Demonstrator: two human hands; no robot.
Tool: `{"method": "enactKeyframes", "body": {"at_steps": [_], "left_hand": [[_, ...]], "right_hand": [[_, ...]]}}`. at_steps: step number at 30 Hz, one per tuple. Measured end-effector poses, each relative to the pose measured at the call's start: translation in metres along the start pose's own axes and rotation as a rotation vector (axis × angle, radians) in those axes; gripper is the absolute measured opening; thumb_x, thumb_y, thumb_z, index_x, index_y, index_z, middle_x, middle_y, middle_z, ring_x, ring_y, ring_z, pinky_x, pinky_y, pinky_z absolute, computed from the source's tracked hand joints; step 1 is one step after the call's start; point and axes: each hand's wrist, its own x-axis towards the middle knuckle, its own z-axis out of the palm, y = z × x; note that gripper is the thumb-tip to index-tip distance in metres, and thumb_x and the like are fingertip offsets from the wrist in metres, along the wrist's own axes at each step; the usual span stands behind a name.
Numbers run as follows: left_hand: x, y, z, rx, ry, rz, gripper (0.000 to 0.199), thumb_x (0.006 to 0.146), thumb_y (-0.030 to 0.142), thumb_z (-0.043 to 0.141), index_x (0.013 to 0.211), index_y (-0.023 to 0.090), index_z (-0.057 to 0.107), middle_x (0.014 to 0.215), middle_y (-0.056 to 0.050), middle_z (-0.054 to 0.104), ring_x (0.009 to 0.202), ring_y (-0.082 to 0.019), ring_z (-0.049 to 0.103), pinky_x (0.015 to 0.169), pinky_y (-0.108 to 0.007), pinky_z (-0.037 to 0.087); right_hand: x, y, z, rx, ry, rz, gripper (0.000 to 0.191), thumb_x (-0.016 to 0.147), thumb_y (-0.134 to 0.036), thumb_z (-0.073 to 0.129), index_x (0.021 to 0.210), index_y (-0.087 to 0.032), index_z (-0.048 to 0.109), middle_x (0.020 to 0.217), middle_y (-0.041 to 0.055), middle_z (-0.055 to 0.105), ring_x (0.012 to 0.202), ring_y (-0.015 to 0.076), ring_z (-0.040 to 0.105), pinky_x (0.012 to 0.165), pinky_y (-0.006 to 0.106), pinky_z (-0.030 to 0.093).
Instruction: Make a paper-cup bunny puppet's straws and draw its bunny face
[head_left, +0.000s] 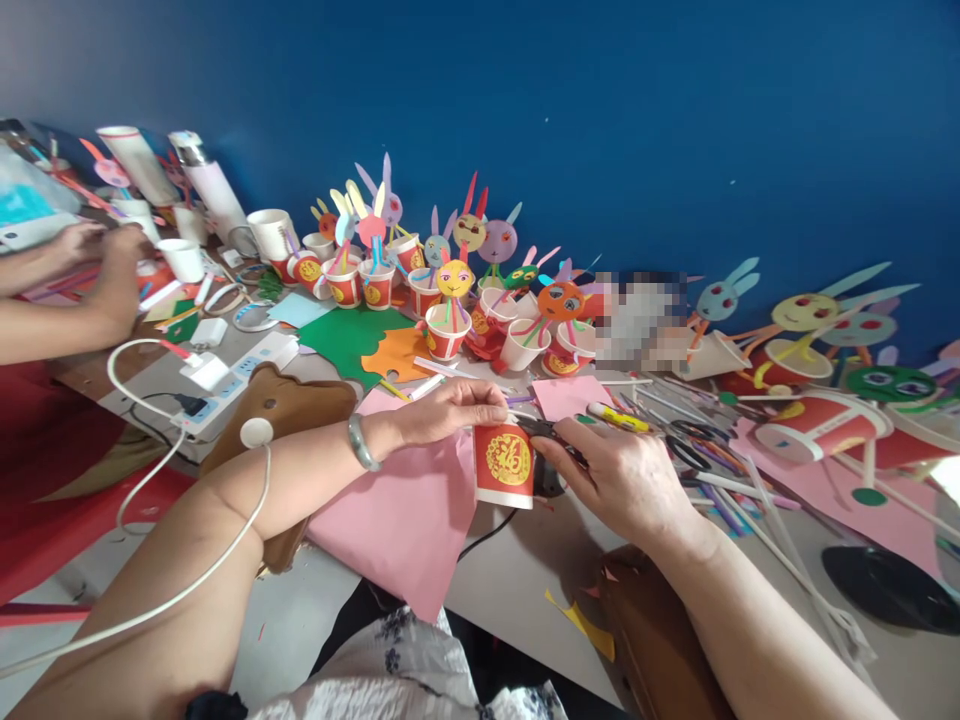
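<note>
My left hand, with a bangle on the wrist, pinches the upper rim of a red paper cup printed with a gold emblem. The cup stays upright, held over the work surface. Wrapped round a black tool, my right hand is beside the cup's upper right edge. Most of that tool is covered by the fingers, so its exact kind is unclear. A black cord runs behind the cup. Pink paper lies under my left forearm.
Several cups with paper rabbit figures line the blue wall. Black-handled scissors, a yellow cutter and straws lie right. A power strip with white cables sits left; one cable crosses my left arm. Another person's hands work far left.
</note>
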Motion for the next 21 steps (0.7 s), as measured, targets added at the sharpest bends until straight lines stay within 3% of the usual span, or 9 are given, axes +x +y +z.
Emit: {"method": "enactKeyframes", "body": {"at_steps": [21], "left_hand": [[-0.0029,0.0064,0.0053,-0.225,-0.035,-0.082,0.04,0.075,0.048,0.082,0.074,0.013,0.061,0.07,0.002,0.055,0.065,-0.009,0.049,0.065,-0.023,0.038]], "right_hand": [[-0.0003,0.0,-0.0019,0.227,-0.045,-0.032,0.039,0.104,-0.042,0.04,0.071,-0.022,0.049,0.057,-0.0016,0.055,0.049,0.0122,0.05,0.051,0.025,0.033]]}}
